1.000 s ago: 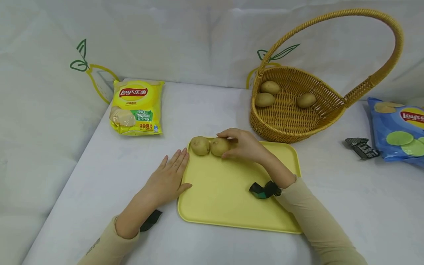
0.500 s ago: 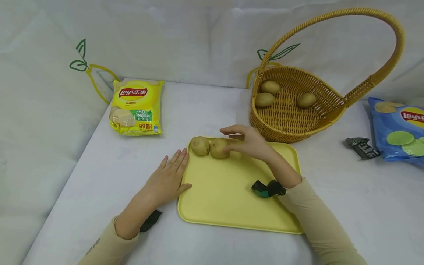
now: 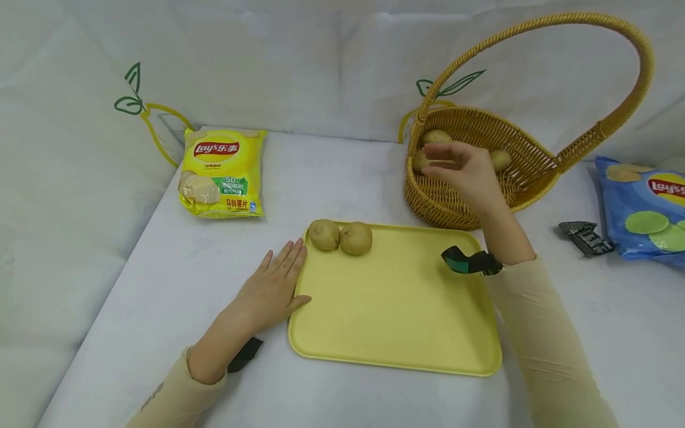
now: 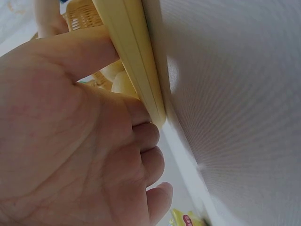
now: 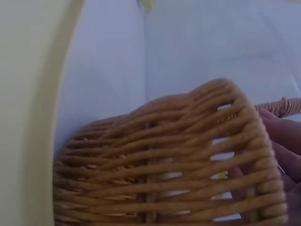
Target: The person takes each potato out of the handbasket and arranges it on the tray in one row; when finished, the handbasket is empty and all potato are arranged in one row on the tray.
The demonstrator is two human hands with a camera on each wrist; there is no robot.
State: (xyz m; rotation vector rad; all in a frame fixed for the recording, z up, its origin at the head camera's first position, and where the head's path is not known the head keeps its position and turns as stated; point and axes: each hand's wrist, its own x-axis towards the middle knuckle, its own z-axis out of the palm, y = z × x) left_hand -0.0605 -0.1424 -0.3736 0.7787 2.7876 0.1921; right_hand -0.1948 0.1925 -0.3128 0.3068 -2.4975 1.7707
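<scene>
Two potatoes, a left one (image 3: 323, 235) and a right one (image 3: 356, 238), lie side by side in the back left corner of the yellow tray (image 3: 390, 303). My left hand (image 3: 270, 291) lies flat with straight fingers along the tray's left edge; in the left wrist view, the thumb and index finger touch the tray rim (image 4: 134, 52). Over the wicker basket (image 3: 428, 208) hovers my right hand (image 3: 468, 169), fingers slightly bent, thumb apart, nothing between them. Three potatoes are in the basket: one at the back (image 3: 437, 136), one at left (image 3: 420, 161) and one at right (image 3: 500, 160), partly hidden by this hand.
A yellow Lay's chip bag (image 3: 222, 172) sits at the back left, and a blue Lay's bag (image 3: 644, 214) at the far right. Beside the blue bag lies a small black crumpled piece (image 3: 585, 239). The basket's tall handle (image 3: 567, 19) arches over its opening.
My right hand has let go of the right potato on the tray and moved back and to the right, over the basket. The left hand has stayed put.
</scene>
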